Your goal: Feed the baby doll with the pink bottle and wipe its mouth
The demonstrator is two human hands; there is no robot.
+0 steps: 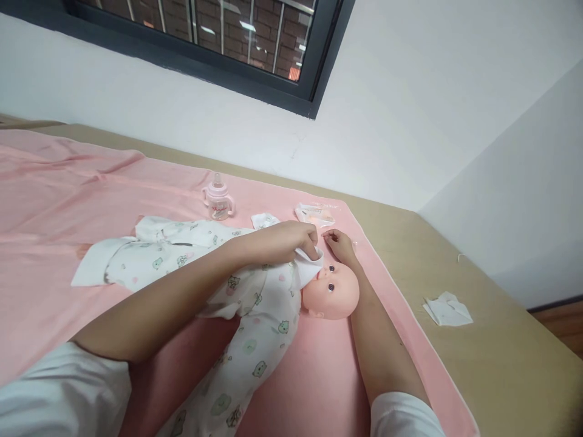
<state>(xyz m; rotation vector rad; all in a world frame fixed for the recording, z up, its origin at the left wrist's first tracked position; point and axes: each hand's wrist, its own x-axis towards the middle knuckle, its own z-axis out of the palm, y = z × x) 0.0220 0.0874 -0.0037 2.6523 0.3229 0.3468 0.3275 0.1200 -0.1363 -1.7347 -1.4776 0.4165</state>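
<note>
A baby doll lies face up with its bald head toward the right, dressed in white clothes printed with small green animals. My left hand reaches across its chest and is closed on a white cloth at the doll's neck and chin. Whether that cloth is a collar or a separate piece, I cannot tell. Beyond the doll's head, my right hand rests low near the blanket with its fingers drawn together. Anything between those fingertips is too small to make out.
Under the doll spreads a pink blanket on a tan surface. A baby bottle with pink handles stands behind the doll. Near my right hand lies a clear plastic packet. Folded white tissue sits at the right. Behind is a window.
</note>
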